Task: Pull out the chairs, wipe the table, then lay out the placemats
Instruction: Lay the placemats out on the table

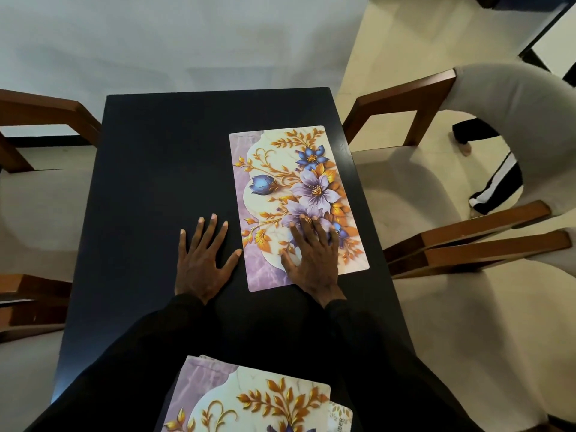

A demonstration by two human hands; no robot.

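Observation:
A floral placemat [290,179] in purple, blue and gold lies flat on the right side of the black table [162,169]. My right hand [313,255] presses flat on its near end, fingers spread. My left hand [204,258] rests flat on the bare tabletop just left of the mat, thumb tip near the mat's edge. A stack of more floral placemats [255,400] lies at the near end of the table, between my dark sleeves.
Wooden chairs with pale cushions stand pulled back on both sides: two at the right [461,194] [486,313], two at the left [37,188] [28,310]. Another person's leg and foot [495,179] show behind the far right chair. A pale wall rises beyond the table.

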